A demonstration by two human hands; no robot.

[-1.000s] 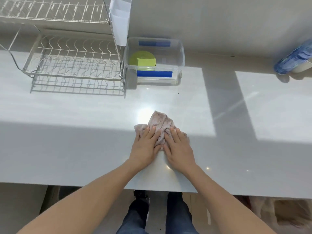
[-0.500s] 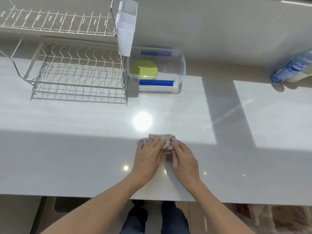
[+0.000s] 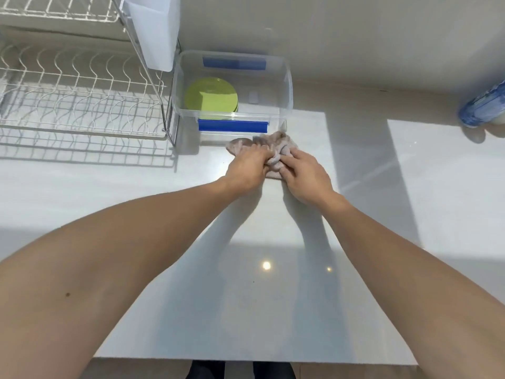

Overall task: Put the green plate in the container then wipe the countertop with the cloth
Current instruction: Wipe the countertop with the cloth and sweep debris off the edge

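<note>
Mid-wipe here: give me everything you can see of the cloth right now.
The cloth is a pale pinkish-beige rag, soft and fuzzy-looking, bunched into wrinkled folds rather than spread flat. It lies on the white countertop, just in front of the clear container, its far edge close to the blue clip; whether they touch is unclear. The left hand and right hand both press on its near side, fingers gripping folds and covering much of it.

head cam | looks forward-down | close over countertop | single view
</note>
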